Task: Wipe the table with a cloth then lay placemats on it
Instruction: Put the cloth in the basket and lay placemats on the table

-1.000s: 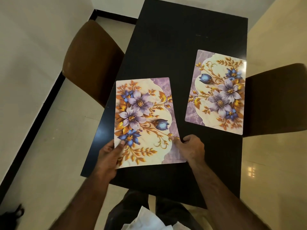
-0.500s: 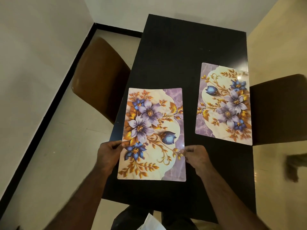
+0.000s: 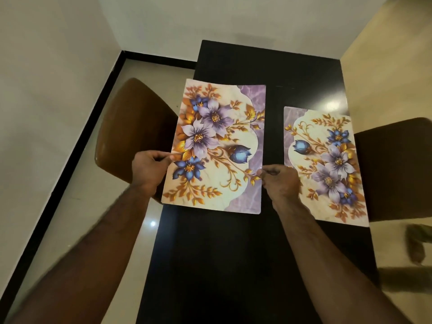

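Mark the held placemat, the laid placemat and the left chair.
held placemat (image 3: pixel 217 146), head view, middle of its flower print
laid placemat (image 3: pixel 327 164), head view, middle of its flower print
left chair (image 3: pixel 131 127), head view, brown seat

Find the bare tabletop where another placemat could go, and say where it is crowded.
Two bare table patches: the far end, between both mats' far edges and the wall, and the near end, this side of both mats. Crowded: the narrow strip between the held placemat and the right placemat, where the right hand pinches.

Bare left grip (image 3: pixel 149 170), bare right grip (image 3: pixel 281 181), hairy forearms (image 3: pixel 327 249)
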Demonstrator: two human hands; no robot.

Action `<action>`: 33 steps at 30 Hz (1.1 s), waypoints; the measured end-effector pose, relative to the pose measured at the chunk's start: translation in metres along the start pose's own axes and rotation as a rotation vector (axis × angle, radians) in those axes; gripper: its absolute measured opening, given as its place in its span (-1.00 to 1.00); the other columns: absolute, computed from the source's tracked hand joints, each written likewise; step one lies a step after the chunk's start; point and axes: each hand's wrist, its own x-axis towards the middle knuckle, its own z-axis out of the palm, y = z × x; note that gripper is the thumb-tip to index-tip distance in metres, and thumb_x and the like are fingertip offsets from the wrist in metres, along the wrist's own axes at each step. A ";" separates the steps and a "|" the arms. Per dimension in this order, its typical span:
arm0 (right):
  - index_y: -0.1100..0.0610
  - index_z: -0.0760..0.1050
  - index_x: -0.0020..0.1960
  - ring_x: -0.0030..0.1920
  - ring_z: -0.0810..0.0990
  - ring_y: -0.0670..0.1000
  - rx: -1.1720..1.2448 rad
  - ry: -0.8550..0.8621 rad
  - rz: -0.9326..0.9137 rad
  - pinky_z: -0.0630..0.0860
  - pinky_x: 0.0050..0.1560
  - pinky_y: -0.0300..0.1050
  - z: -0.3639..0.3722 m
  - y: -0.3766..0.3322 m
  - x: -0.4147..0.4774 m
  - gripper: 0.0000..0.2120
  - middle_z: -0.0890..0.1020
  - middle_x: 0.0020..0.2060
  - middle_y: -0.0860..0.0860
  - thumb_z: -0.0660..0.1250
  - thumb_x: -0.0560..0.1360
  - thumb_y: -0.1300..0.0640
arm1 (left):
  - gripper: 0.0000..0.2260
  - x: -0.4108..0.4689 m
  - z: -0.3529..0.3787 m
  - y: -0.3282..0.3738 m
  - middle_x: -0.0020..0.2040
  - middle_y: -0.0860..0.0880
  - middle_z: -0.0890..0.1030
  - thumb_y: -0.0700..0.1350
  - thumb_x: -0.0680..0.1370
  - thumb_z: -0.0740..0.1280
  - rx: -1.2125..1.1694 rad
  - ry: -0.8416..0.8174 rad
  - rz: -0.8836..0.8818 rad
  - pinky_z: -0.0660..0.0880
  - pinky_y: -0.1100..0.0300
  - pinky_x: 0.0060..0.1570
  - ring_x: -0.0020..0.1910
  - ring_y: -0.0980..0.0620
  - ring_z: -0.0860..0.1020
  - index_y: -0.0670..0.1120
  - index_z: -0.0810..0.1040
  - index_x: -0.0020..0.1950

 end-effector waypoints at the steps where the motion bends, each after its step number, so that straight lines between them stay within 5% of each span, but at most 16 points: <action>1: 0.09 0.79 0.12 -0.04 0.77 -0.06 -0.005 -0.008 0.015 0.78 0.00 -0.03 0.008 0.001 0.007 -0.83 0.72 -0.16 -0.19 0.65 0.55 0.10 | -0.86 0.008 0.006 -0.005 -0.03 0.04 0.79 0.02 0.59 0.60 0.021 -0.003 -0.016 0.76 -0.11 0.00 -0.04 0.00 0.79 0.00 0.78 0.08; 9: 0.16 0.79 0.17 -0.09 0.72 -0.09 -0.124 -0.034 0.074 0.77 0.05 0.00 0.033 0.037 0.016 -0.79 0.72 -0.15 -0.11 0.62 0.58 0.09 | -0.71 0.021 0.038 -0.047 -0.08 0.11 0.74 0.05 0.58 0.60 0.155 0.022 0.027 0.55 0.24 -0.25 -0.18 0.19 0.69 -0.10 0.80 0.20; 15: 0.17 0.80 0.18 -0.03 0.77 -0.01 -0.167 0.010 0.044 0.79 0.08 0.09 0.037 0.034 0.017 -0.76 0.82 0.02 0.04 0.63 0.57 0.08 | -0.71 0.024 0.038 -0.045 0.06 -0.06 0.80 0.01 0.62 0.57 0.176 0.057 0.098 0.60 0.23 -0.18 -0.14 0.12 0.70 -0.15 0.80 0.22; 20: 0.18 0.81 0.18 -0.02 0.79 0.03 -0.163 0.029 0.043 0.79 0.07 0.15 0.040 0.034 0.018 -0.75 0.82 0.01 0.05 0.64 0.57 0.07 | -0.72 0.025 0.038 -0.042 0.07 -0.08 0.80 0.00 0.62 0.58 0.176 0.068 0.089 0.74 -0.04 0.00 -0.03 -0.04 0.76 -0.16 0.80 0.22; 33: 0.20 0.80 0.18 -0.15 0.70 -0.11 -0.195 0.021 0.021 0.71 -0.09 -0.14 0.039 0.032 0.015 -0.74 0.82 0.00 0.05 0.62 0.58 0.05 | -0.70 0.029 0.040 -0.047 0.05 -0.08 0.80 0.00 0.59 0.59 0.205 0.067 0.118 0.56 0.23 -0.22 -0.14 0.08 0.70 -0.17 0.79 0.22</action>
